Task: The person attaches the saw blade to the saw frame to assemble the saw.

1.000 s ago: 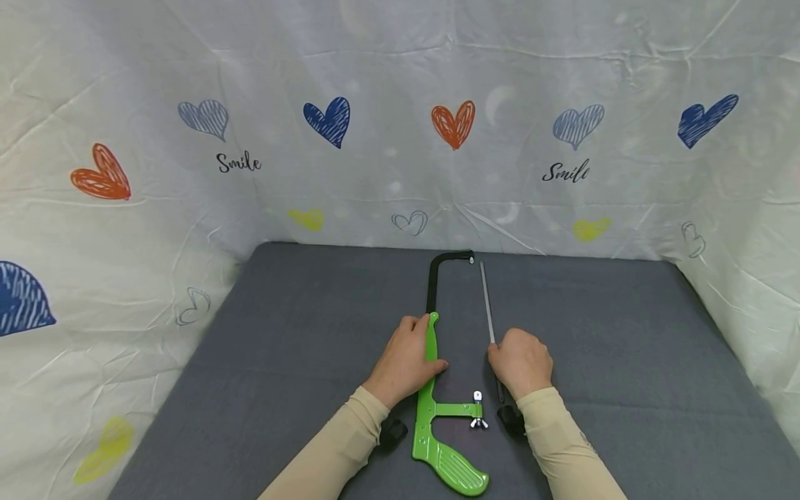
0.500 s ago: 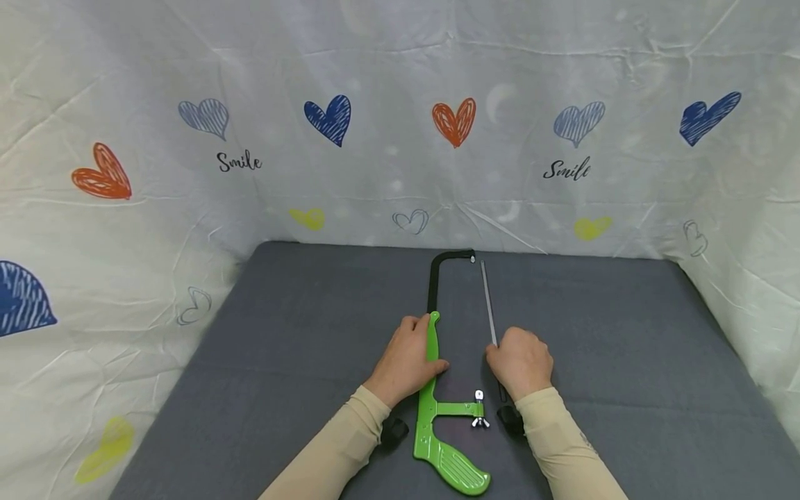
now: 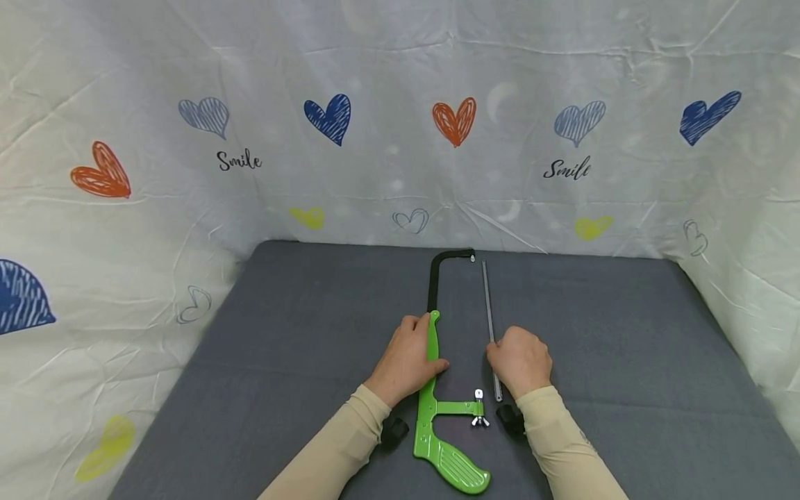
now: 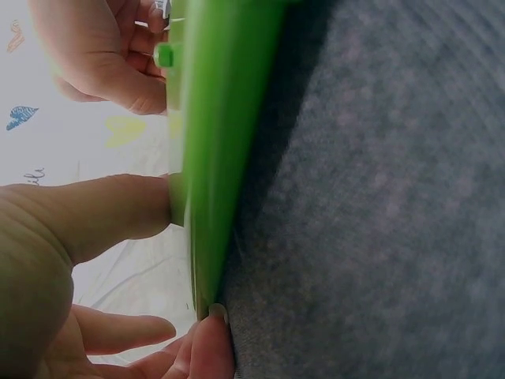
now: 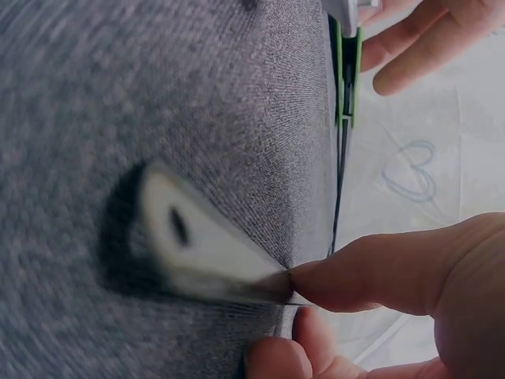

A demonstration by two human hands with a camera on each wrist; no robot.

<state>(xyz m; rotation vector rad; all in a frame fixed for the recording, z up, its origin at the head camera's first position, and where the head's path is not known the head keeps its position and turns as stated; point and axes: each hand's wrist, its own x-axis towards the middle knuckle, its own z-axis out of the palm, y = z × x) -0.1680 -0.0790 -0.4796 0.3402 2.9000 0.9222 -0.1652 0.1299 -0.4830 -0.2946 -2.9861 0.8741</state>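
A hacksaw frame [image 3: 455, 467], green with a black front bow, lies lengthwise on the grey cloth. My left hand [image 3: 403, 362] grips its green upper bar; in the left wrist view the thumb presses one side of the green bar [image 4: 225, 118] and fingertips touch its lower edge. Just right of the frame, my right hand [image 3: 520, 361] pinches a thin grey hacksaw blade [image 3: 488, 298], roughly parallel to the frame and apart from it. In the right wrist view the rounded blade end [image 5: 217, 257] with its hole shows between thumb and fingers. The frame's black tip carries a small pin.
A wing nut [image 3: 479, 421] sits on the frame's green side arm. Black wrist cameras [image 3: 394, 432] hang under both sleeves. Grey cloth [image 3: 300, 326] covers the table, and a white curtain [image 3: 375, 167] printed with hearts stands behind and at the sides.
In the right hand the blade has turned about its length, so its near end now shows light and flat where it was dark. The left hand and the frame keep their place.
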